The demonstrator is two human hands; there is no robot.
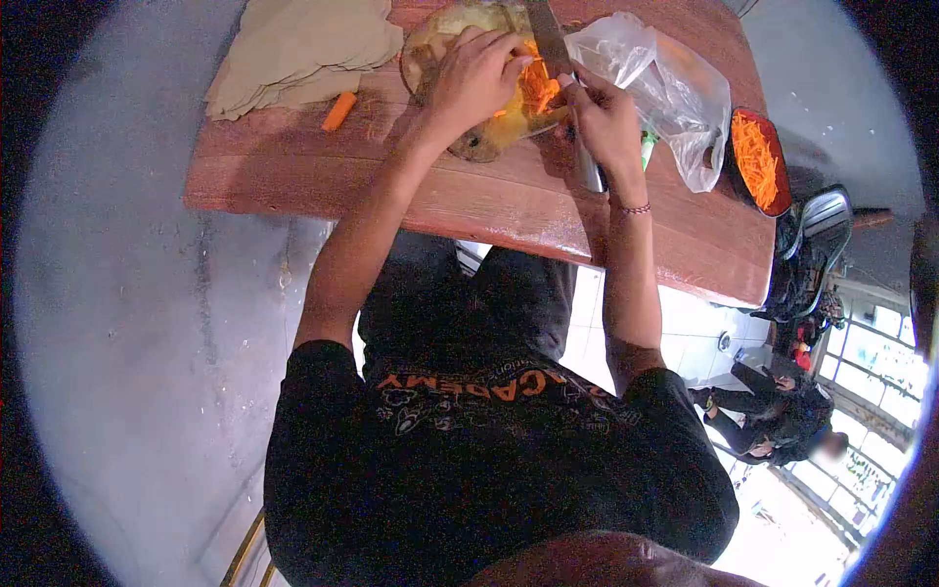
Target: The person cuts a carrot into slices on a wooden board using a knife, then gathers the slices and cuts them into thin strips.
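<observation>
On a round, see-through or glossy cutting board [476,145] lies a pile of cut orange carrot [538,90]. My left hand [477,76] bends over the board, its fingers curled down onto the carrot beside the blade. In my right hand [606,117] is a knife [549,37], its broad blade pointing away from me across the board's right side. The carrot under my left fingertips is partly hidden. A separate carrot chunk [339,112] lies left of the board on the wooden table [469,201].
Stacked brown paper-like sheets [303,49] cover the table's far left. Right of the knife lies a crumpled clear plastic bag [675,93]. A dark red-rimmed dish [782,201] of carrot strips [755,161] sits at the right edge. Another person [782,411] is at the lower right.
</observation>
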